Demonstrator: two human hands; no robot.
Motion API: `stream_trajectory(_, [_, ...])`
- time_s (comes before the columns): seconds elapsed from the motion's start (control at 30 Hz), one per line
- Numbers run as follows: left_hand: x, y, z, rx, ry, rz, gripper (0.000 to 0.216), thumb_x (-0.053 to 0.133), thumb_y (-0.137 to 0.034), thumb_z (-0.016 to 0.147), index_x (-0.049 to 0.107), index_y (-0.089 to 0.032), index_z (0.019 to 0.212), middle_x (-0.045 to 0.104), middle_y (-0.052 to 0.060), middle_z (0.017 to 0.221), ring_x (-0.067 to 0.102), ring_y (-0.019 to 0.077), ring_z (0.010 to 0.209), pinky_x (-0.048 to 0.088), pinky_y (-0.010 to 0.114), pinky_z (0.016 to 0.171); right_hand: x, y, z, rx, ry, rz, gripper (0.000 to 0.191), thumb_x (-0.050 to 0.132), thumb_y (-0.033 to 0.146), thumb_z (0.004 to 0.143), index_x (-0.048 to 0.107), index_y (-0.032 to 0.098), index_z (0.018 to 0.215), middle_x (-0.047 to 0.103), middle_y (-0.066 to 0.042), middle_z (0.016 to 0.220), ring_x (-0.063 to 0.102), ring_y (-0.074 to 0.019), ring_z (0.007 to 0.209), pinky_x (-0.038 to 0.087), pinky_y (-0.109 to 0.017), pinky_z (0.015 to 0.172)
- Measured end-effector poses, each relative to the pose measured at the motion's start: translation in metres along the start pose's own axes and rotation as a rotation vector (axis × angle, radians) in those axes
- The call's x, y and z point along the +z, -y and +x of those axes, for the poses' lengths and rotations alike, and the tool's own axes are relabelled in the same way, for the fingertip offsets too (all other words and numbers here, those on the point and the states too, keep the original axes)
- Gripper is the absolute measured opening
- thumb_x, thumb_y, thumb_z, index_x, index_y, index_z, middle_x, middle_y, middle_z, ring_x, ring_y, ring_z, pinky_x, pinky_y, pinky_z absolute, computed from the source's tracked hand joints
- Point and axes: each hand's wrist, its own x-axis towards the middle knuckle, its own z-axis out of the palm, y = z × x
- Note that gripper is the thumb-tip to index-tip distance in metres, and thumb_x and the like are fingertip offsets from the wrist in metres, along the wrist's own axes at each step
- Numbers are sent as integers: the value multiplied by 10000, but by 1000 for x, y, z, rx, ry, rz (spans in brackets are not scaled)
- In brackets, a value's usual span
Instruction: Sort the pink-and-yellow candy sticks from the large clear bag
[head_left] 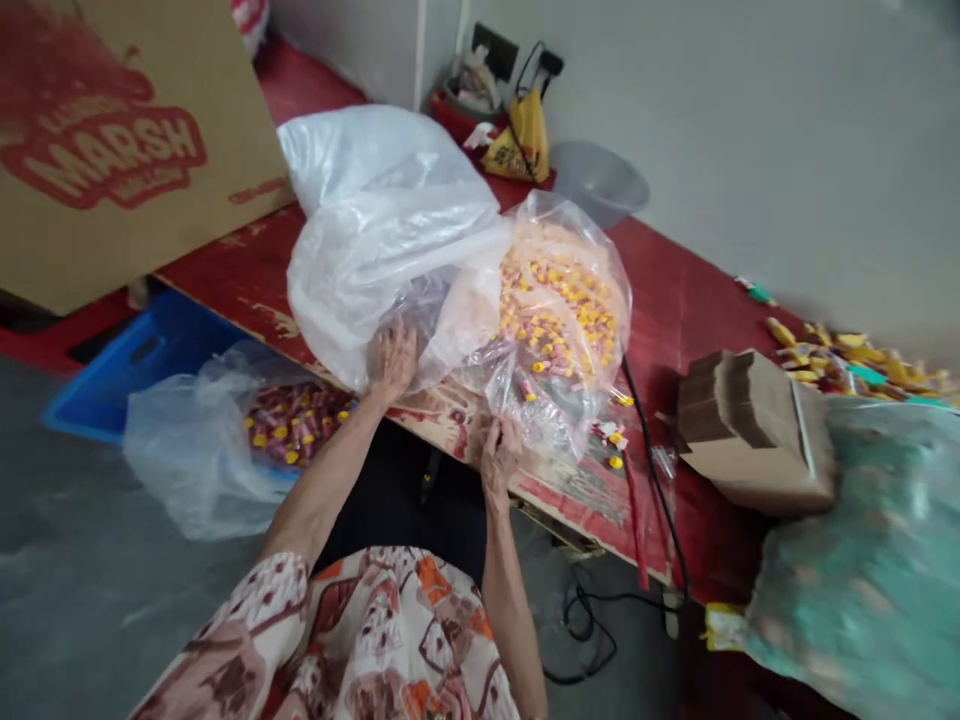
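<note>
A clear plastic bag (566, 300) full of small yellow-and-pink pieces lies on the red table, its mouth toward me. My right hand (501, 448) is at the table's front edge, fingers closed on the near edge of that bag. Left of it is a large whitish plastic bag (382, 235), puffed up. My left hand (394, 358) rests against its near side, fingers stretched out over the film. A few loose pieces (615, 440) lie on the table right of my right hand. Film hides part of the clear bag's opening.
Below the table on the left, a blue crate (120, 365) holds a plastic bag of reddish pieces (289, 425). A cardboard carton (127, 150) stands at the left. A grey basin (600, 180) is behind. Stacked cardboard (750, 430), a green sack (862, 560) and a black cable (652, 450) are right.
</note>
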Motion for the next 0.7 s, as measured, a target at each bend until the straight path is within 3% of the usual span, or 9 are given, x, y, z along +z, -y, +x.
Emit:
stream_trajectory(0.13, [-5, 7, 7, 77, -108, -107, 265, 509, -149, 996, 688, -168, 1191, 696, 227, 1411, 679, 351, 1309, 557, 524, 1144, 5, -3, 0, -8, -41, 60, 439, 371, 417, 1121, 752, 203, 1082, 768, -138, 1102, 709, -249, 1039, 573, -400, 997])
stream_trajectory(0.27, [-13, 9, -23, 171, -306, -262, 258, 406, -195, 1070, 655, -203, 1135, 743, 113, 1103, 724, 244, 1088, 621, 394, 1025, 8, -5, -5, 0, -34, 122, 424, 385, 412, 1116, 758, 212, 1121, 788, -136, 1129, 730, -253, 1042, 584, -406, 989])
stream_trajectory(0.33, [-5, 3, -47, 225, -270, -294, 266, 400, -214, 1093, 657, -213, 1160, 750, 94, 1094, 742, 229, 1061, 632, 369, 1000, 6, -6, -3, 16, -52, 122, 421, 401, 423, 1110, 755, 207, 1185, 796, -139, 1153, 736, -254, 1047, 584, -405, 979])
stream_trajectory(0.4, [7, -4, -69, 323, -116, -308, 261, 418, -206, 1088, 666, -224, 1166, 759, 85, 1106, 761, 225, 1066, 641, 361, 999, 0, -8, 8, 14, -92, 93, 434, 416, 444, 1104, 751, 200, 1232, 799, -142, 1170, 735, -256, 1053, 577, -404, 978])
stream_trajectory(0.5, [21, -13, -86, 348, 35, -311, 286, 439, -176, 1078, 674, -227, 1233, 766, 88, 1150, 773, 230, 1084, 649, 376, 1003, -14, -16, 47, -12, -140, 43, 461, 392, 458, 1105, 750, 193, 1225, 793, -146, 1184, 716, -254, 1048, 561, -406, 975])
stream_trajectory(0.7, [18, -11, -82, 264, 18, -351, 270, 453, -177, 1082, 676, -222, 1228, 770, 86, 1120, 773, 234, 1080, 653, 389, 992, -23, -43, 137, -57, -70, -153, 335, 447, 367, 1046, 723, 192, 1121, 741, -126, 1075, 653, -255, 1002, 518, -384, 914])
